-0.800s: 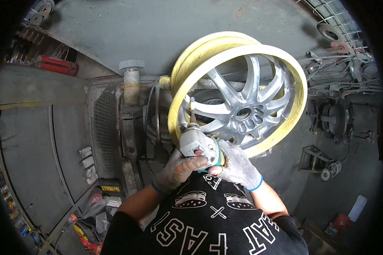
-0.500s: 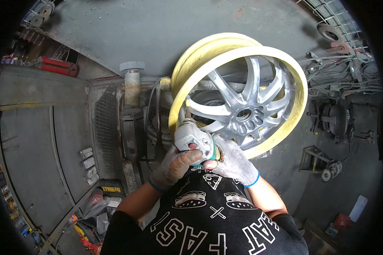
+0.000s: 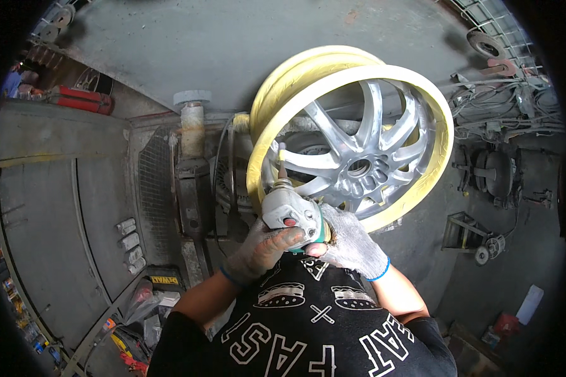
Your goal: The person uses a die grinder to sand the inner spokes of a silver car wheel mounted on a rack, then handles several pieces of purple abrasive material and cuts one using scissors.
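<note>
A multi-spoke alloy wheel (image 3: pixel 370 119), bare silver on the spokes with its rim covered in yellow masking, stands tilted ahead of me. Both gloved hands grip an angle grinder (image 3: pixel 287 204) with a grey head, a red button and a green body. My left hand (image 3: pixel 258 250) is wrapped around its head side, thumb across the front. On the other side, my right hand (image 3: pixel 353 242) closes around the green body. A tapered bit (image 3: pixel 282 164) with a pale tip points away from me, at the left spoke near the rim; whether it touches cannot be made out.
Left of the wheel is a metal stand with an upright post (image 3: pixel 193 135). A red cylinder (image 3: pixel 82 99) lies at the far left, above grey cabinet panels (image 3: pixel 44 213). Tangled cables (image 3: pixel 500 116) hang at the right, near a small wheeled frame (image 3: pixel 475 242). Bags and tools clutter the lower left.
The grinder and both hands have shifted slightly right and toward me. Its bit tip sits a little farther right along the left spoke. Both hands keep their grip.
</note>
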{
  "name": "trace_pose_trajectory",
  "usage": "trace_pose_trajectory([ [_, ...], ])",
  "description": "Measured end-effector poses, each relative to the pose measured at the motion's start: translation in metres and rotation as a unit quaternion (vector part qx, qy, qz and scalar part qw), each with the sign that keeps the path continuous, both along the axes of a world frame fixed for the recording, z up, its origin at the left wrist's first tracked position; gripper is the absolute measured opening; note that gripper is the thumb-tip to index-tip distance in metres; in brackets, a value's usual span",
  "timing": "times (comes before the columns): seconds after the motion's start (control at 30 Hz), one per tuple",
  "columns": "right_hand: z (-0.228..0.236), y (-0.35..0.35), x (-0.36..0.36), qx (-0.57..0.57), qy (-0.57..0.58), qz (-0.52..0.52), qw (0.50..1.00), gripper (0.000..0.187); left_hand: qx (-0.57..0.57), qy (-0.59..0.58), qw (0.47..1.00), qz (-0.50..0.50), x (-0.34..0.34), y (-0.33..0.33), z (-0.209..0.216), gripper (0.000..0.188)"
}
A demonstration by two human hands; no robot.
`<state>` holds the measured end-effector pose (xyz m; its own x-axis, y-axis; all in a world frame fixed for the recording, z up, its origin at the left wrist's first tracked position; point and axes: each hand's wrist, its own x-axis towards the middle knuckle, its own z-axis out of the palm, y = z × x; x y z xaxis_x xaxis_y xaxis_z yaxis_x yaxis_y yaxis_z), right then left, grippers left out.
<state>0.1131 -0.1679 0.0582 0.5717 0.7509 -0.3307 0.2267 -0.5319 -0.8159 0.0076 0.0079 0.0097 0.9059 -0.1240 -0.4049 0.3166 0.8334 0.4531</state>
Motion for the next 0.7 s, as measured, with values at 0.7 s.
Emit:
trace_pose_trajectory([
  [0.7,0.001,0.013,0.007,0.003,0.069,-0.015,0.998,0.086,-0.038,-0.025,0.998,0.049,0.0,0.0,-0.017,0.047],
])
